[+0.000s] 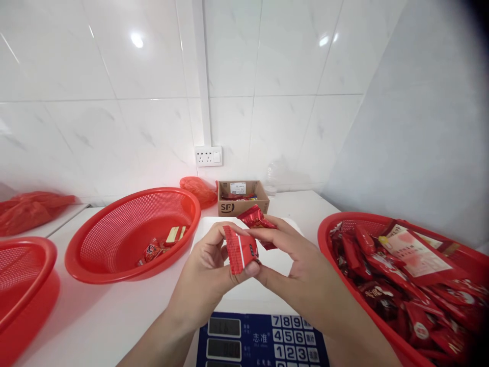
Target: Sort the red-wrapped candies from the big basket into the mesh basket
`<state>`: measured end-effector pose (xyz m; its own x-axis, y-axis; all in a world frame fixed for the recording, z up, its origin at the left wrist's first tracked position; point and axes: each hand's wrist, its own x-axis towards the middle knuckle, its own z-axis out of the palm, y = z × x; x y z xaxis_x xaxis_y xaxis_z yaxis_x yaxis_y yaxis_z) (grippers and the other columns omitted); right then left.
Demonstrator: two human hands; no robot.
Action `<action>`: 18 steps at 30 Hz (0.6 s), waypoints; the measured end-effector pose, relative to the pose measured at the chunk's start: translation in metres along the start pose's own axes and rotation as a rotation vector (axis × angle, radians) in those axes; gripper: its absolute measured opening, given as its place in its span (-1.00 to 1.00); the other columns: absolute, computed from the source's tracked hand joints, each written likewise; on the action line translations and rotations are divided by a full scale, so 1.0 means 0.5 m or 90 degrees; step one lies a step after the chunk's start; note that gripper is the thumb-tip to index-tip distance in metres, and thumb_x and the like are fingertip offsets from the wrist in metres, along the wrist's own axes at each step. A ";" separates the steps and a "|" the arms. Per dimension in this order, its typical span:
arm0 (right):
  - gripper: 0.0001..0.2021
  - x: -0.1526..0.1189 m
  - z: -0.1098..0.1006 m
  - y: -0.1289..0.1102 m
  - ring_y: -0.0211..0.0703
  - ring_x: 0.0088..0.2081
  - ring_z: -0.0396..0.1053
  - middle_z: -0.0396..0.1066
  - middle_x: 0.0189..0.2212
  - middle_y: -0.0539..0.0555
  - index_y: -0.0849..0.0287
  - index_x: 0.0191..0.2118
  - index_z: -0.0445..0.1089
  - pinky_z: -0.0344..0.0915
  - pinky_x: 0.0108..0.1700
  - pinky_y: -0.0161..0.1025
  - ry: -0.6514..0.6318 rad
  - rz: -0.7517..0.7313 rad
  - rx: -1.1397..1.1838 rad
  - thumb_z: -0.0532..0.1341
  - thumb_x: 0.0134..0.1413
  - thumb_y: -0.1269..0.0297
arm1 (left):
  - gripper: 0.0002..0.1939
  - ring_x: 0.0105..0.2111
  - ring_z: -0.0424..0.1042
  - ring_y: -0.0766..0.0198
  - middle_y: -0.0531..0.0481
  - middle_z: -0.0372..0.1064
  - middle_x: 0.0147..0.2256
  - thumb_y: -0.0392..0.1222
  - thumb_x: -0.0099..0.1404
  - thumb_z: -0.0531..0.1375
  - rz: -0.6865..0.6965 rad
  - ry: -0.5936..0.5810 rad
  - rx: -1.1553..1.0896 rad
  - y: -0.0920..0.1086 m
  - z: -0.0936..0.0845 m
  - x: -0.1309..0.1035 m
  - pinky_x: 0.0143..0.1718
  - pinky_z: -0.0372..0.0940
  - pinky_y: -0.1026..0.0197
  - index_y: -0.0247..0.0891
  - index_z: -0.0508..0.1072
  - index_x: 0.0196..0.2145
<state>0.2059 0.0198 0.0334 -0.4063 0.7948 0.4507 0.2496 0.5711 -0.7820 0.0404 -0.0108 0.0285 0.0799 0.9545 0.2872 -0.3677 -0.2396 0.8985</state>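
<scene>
Packet with white stripe: up between both hands, above the white pan, printed face turned outward, perhaps for easy viewing.
Left hand: closed on that packet, thumb in front and fingers curled behind, likely to steady it.
Right hand: fingers bent over a shiny packet, apparently gripping it; thumb near the other packet's lower edge.
Scale: directly below; keys and displays on the near side, presumably so the person can read them.
Right basket: near right, heaped with red packets, seemingly within easy reach; a printed card lies on top.
Left basket: beyond the left hand, holding a few packets.
Box: far side, beside a red bag.
</scene>
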 end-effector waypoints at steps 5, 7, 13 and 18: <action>-0.68 -0.002 -0.007 -0.004 -0.01 0.18 0.39 0.45 0.11 0.03 -0.10 0.00 0.54 0.33 0.24 -0.02 0.011 -0.048 -0.008 0.35 0.12 0.35 | -0.64 -0.20 0.42 0.34 0.13 0.41 -0.22 -0.37 0.05 0.50 0.103 -0.026 0.091 -0.003 -0.008 -0.001 -0.17 0.35 0.39 0.01 0.62 -0.24; -0.71 -0.007 -0.008 -0.005 -0.03 0.19 0.39 0.45 0.11 0.01 -0.09 -0.02 0.53 0.35 0.24 -0.05 0.010 -0.063 -0.036 0.35 0.14 0.33 | -0.62 -0.18 0.43 0.35 0.13 0.40 -0.20 -0.39 0.02 0.51 0.144 -0.017 0.116 -0.005 -0.009 -0.002 -0.14 0.36 0.41 0.02 0.64 -0.24; -0.61 -0.019 -0.002 -0.009 0.03 0.24 0.37 0.39 0.21 0.09 -0.04 0.10 0.46 0.40 0.23 -0.02 0.050 -0.133 -0.161 0.36 0.14 0.21 | -0.65 -0.14 0.46 0.37 0.11 0.38 -0.12 -0.35 0.13 0.46 0.183 -0.041 0.091 -0.008 -0.015 -0.003 -0.12 0.41 0.43 0.08 0.63 -0.19; -0.76 -0.013 -0.001 -0.010 -0.04 0.15 0.45 0.48 0.11 0.16 0.12 -0.02 0.52 0.44 0.17 -0.14 0.081 -0.194 -0.184 0.29 0.19 0.33 | -0.62 -0.02 0.43 0.34 0.10 0.37 -0.04 -0.27 0.13 0.47 0.195 -0.044 0.118 -0.007 -0.015 -0.009 -0.04 0.38 0.44 0.09 0.61 -0.11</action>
<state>0.2077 0.0116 0.0345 -0.3920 0.5901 0.7058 0.3779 0.8028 -0.4613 0.0342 -0.0128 0.0215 0.0566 0.8211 0.5679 -0.2103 -0.5463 0.8108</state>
